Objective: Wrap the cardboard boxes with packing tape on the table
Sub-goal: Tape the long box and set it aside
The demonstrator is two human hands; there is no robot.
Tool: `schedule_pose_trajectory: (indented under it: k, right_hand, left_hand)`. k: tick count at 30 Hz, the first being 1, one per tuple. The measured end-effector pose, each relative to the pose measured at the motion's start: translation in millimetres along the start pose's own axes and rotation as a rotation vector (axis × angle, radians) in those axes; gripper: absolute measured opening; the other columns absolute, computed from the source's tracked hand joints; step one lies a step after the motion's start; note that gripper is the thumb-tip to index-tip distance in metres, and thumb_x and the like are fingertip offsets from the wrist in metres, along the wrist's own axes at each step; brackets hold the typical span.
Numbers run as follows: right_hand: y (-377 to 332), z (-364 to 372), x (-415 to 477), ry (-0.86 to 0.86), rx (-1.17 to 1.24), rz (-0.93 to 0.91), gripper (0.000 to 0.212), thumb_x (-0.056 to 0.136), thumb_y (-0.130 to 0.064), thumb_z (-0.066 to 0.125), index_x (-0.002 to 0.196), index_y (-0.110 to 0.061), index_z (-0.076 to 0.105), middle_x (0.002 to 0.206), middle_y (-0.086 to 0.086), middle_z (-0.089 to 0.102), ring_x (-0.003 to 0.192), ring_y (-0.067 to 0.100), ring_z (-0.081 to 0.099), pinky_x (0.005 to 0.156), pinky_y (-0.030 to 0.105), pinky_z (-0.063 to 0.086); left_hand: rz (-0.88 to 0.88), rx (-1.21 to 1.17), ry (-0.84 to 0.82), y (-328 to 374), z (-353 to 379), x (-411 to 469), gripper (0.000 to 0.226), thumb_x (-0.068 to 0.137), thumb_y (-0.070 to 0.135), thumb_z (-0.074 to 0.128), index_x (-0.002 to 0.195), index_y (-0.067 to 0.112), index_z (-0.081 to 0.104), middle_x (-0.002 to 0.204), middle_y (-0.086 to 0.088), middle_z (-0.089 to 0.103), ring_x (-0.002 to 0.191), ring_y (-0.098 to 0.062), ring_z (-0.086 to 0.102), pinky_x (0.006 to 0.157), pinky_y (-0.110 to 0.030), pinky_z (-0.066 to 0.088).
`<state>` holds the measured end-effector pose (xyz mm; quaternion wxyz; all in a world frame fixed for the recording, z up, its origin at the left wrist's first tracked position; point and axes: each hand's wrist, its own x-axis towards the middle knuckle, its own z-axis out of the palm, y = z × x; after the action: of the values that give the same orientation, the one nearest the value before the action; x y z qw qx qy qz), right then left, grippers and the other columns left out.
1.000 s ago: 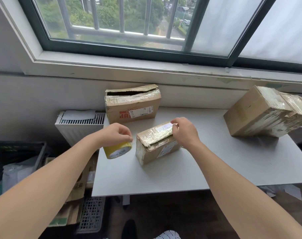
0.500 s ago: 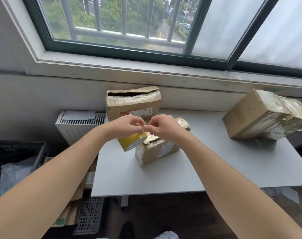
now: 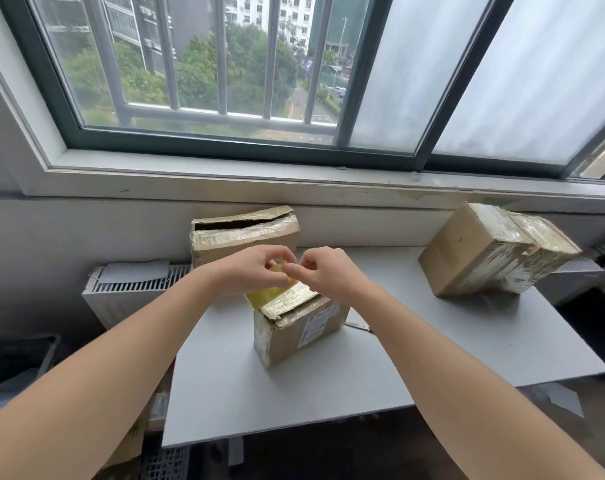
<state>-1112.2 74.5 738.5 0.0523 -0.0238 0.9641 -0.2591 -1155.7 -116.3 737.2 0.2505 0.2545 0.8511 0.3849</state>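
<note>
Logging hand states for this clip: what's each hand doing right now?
Left hand: grips the yellow tape roll.
Right hand: fingers curled, pinching at the roll's top edge; tape end too small to see.

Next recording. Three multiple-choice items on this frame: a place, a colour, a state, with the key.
1. Where is the tape roll? A) in the left hand, by the top of the small box on the table B) lying flat on the table C) inside the small box
2. What colour is the tape roll? A) blue B) yellow C) red
3. How is the top of the box against the wall? A) gaping open B) taped flat C) cut away
Key: 1 A, the left hand grips it, the right hand pinches its edge; 2 B, its side is yellow; 3 A, a dark gap shows under the flap.
</note>
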Motion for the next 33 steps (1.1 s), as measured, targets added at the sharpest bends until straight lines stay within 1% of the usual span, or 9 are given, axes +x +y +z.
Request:
schedule_pose_trajectory:
  k: [4, 8, 12, 16, 21, 23, 25, 29, 33]
  right_hand:
    - [12.4, -14.3, -2.6, 0.019, 0.058, 0.023, 0.039, 0.096, -0.051, 0.063, 0.068, -0.024, 0.063, 0.070, -0.004, 0.071, 0.068, 0.014, 0.069, 0.074, 0.042, 0.060]
    - [26.0, -32.6, -0.2, 0.057, 0.094, 0.001, 0.035, 0.094, -0.041, 0.069, 0.064, -0.025, 0.065, 0.066, 0.000, 0.071, 0.063, 0.016, 0.067, 0.070, 0.043, 0.060]
    - [33.4, -49.8, 4.7, 0.100, 0.002, -0.047, 0.036, 0.095, -0.036, 0.068, 0.061, -0.026, 0.063, 0.060, -0.004, 0.063, 0.057, 0.011, 0.055, 0.062, 0.035, 0.049]
    - [43.3, -66.0, 6.3, 0.126, -0.062, -0.070, 0.037, 0.096, -0.039, 0.067, 0.062, -0.024, 0.061, 0.058, -0.006, 0.056, 0.056, 0.010, 0.048, 0.057, 0.030, 0.040]
    - [60.4, -83.3, 14.4, 0.170, -0.031, -0.046, 0.038, 0.094, -0.038, 0.069, 0.060, -0.023, 0.061, 0.053, -0.008, 0.053, 0.051, 0.007, 0.046, 0.052, 0.021, 0.036]
    - [71.0, -92.0, 16.1, 0.185, 0.004, -0.033, 0.036, 0.094, -0.037, 0.072, 0.061, -0.026, 0.063, 0.049, -0.011, 0.054, 0.050, 0.004, 0.048, 0.049, 0.015, 0.035]
    - [85.9, -96.8, 17.7, 0.183, 0.041, -0.018, 0.035, 0.093, -0.040, 0.072, 0.061, -0.027, 0.064, 0.050, -0.011, 0.055, 0.050, 0.002, 0.049, 0.049, 0.014, 0.036]
    - [132.4, -97.2, 27.9, 0.145, 0.101, 0.043, 0.037, 0.093, -0.043, 0.071, 0.062, -0.023, 0.065, 0.054, -0.008, 0.057, 0.050, 0.004, 0.047, 0.051, 0.016, 0.037]
    - [187.8, -98.4, 37.4, 0.116, 0.258, 0.146, 0.040, 0.095, -0.041, 0.069, 0.070, -0.010, 0.069, 0.059, -0.006, 0.063, 0.048, 0.001, 0.047, 0.051, 0.014, 0.037]
  left_hand:
    - [0.054, 0.125, -0.017, 18.0, 3.0, 14.0, 0.016, 0.092, 0.033, 0.067, 0.108, 0.038, 0.066, 0.079, 0.011, 0.060, 0.069, -0.007, 0.053, 0.059, -0.019, 0.041]
    - [0.072, 0.163, -0.024, 31.1, 2.7, 23.1, 0.022, 0.094, 0.040, 0.065, 0.115, 0.041, 0.064, 0.103, 0.005, 0.067, 0.091, -0.015, 0.064, 0.078, -0.034, 0.053]
    - [0.130, 0.243, -0.009, 44.1, 1.5, 33.5, 0.035, 0.097, 0.044, 0.064, 0.131, 0.038, 0.061, 0.107, 0.013, 0.063, 0.098, -0.011, 0.060, 0.073, -0.021, 0.046]
    - [0.113, 0.254, 0.094, 50.8, -2.7, 46.6, 0.062, 0.092, 0.054, 0.070, 0.145, 0.030, 0.047, 0.112, 0.006, 0.055, 0.101, -0.015, 0.055, 0.080, -0.027, 0.041]
    - [0.059, 0.389, 0.231, 55.8, 2.1, 69.0, 0.052, 0.089, 0.063, 0.066, 0.118, 0.020, 0.056, 0.110, -0.005, 0.066, 0.095, -0.021, 0.059, 0.078, -0.036, 0.047]
    - [0.030, 0.342, 0.234, 58.5, 1.8, 76.2, 0.053, 0.088, 0.068, 0.063, 0.107, 0.019, 0.059, 0.102, -0.002, 0.068, 0.084, -0.014, 0.064, 0.073, -0.035, 0.052]
    - [0.048, 0.279, 0.221, 63.0, 1.8, 79.6, 0.052, 0.089, 0.069, 0.060, 0.101, 0.018, 0.062, 0.093, 0.002, 0.069, 0.078, -0.005, 0.062, 0.065, -0.029, 0.048]
    - [0.053, 0.265, 0.191, 77.0, 6.2, 94.3, 0.050, 0.092, 0.062, 0.064, 0.084, 0.013, 0.067, 0.070, 0.003, 0.067, 0.061, -0.009, 0.063, 0.057, -0.028, 0.045]
    - [-0.046, 0.336, 0.130, 75.5, -2.5, 118.9, 0.052, 0.090, 0.058, 0.067, 0.070, 0.010, 0.062, 0.081, -0.007, 0.067, 0.059, -0.015, 0.063, 0.060, -0.032, 0.051]
